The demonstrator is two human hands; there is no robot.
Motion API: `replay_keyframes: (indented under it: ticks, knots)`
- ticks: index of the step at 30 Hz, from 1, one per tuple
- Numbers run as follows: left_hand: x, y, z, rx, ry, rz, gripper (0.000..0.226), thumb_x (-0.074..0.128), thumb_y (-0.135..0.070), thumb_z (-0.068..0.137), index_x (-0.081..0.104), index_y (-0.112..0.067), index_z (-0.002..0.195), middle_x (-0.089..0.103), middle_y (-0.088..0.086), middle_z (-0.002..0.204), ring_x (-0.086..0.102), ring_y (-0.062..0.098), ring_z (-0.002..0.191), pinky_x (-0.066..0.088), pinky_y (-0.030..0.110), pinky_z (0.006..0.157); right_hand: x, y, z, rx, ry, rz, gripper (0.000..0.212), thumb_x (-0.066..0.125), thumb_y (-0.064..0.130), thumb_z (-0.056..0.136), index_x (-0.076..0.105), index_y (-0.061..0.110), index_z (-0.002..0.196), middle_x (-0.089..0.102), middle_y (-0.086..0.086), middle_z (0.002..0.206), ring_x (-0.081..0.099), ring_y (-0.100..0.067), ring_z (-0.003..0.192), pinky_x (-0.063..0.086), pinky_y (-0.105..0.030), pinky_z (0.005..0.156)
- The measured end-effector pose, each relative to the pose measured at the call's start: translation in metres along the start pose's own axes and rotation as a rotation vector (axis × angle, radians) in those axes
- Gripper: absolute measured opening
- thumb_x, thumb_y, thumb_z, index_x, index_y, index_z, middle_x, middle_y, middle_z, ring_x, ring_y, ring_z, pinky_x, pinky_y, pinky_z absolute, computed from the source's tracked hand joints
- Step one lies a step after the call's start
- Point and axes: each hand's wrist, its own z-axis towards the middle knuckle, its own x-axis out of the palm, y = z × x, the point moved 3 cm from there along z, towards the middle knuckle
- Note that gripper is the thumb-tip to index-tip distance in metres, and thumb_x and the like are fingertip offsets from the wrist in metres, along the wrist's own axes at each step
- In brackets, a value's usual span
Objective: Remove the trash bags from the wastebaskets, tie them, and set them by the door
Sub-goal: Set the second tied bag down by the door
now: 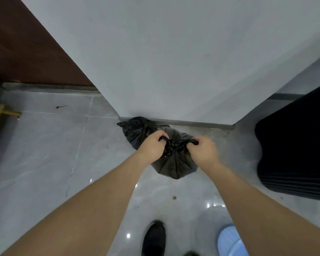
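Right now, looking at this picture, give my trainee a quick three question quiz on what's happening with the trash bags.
1. True or false: both hands grip the nearer crumpled black plastic trash bag.
2. How many black bags are visible?
3. What does the farther tied black bag lie against: A) the dark brown wooden door, B) the grey wall baseboard, C) the black ribbed mat?

Key: 1 true, the left hand and the right hand each pull a bag ear. 2 two. 3 B.

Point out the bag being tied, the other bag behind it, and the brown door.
bag being tied (174,167): head view, lower body.
other bag (137,129): head view, crumpled top.
brown door (26,48): head view, panel face.
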Motion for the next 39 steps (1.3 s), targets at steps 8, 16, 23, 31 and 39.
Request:
replay_keyframes:
  ticks: [8,16,23,31,39]
  knots:
    - [0.044,0.062,0.135,0.043,0.065,0.029,0.019,0.041,-0.001,0.098,0.056,-0.012,0.092,0.047,0.004,0.062,0.040,0.013,0.052,0.033,0.017,0.043,0.073,-0.071,0.117,0.057,-0.064,0.057,0.016,0.052,0.014,0.089,0.066,0.012,0.083,0.059,-0.007,0.074,0.053,-0.026,0.075,0.036,-0.027,0.066]
    - [0.058,0.098,0.199,0.076,0.078,0.181,0.019,0.044,-0.004,0.096,0.056,-0.017,0.102,0.060,0.005,0.084,0.054,0.016,0.069,0.043,0.018,0.061,0.121,-0.104,0.169,0.061,-0.098,0.196,0.021,0.049,0.010,0.091,0.067,0.008,0.100,0.067,-0.011,0.096,0.060,-0.026,0.088,0.043,-0.028,0.075]
    - [0.024,0.072,0.153,0.030,0.177,0.387,0.035,0.047,-0.017,0.099,0.048,-0.019,0.134,0.053,-0.001,0.122,0.054,0.016,0.106,0.038,0.020,0.084,0.087,-0.072,0.126,0.121,-0.037,0.136,0.040,0.051,0.015,0.093,0.053,0.014,0.133,0.060,-0.008,0.129,0.057,-0.026,0.118,0.044,-0.032,0.098]
    - [-0.047,-0.048,0.030,0.195,0.071,0.663,0.041,0.040,-0.028,0.101,0.043,-0.013,0.140,0.047,0.008,0.142,0.046,0.026,0.127,0.037,0.037,0.107,-0.043,0.049,0.018,-0.015,-0.030,-0.091,0.043,0.047,0.017,0.096,0.046,0.010,0.139,0.051,-0.008,0.140,0.047,-0.025,0.128,0.037,-0.030,0.102]
    - [-0.135,-0.230,-0.166,0.457,-0.092,0.745,0.044,0.035,-0.026,0.103,0.038,-0.008,0.142,0.039,0.008,0.149,0.035,0.024,0.136,0.026,0.033,0.114,-0.182,0.180,-0.165,-0.170,-0.020,-0.236,0.047,0.035,0.022,0.102,0.031,0.004,0.146,0.035,-0.012,0.151,0.033,-0.025,0.139,0.025,-0.030,0.111]
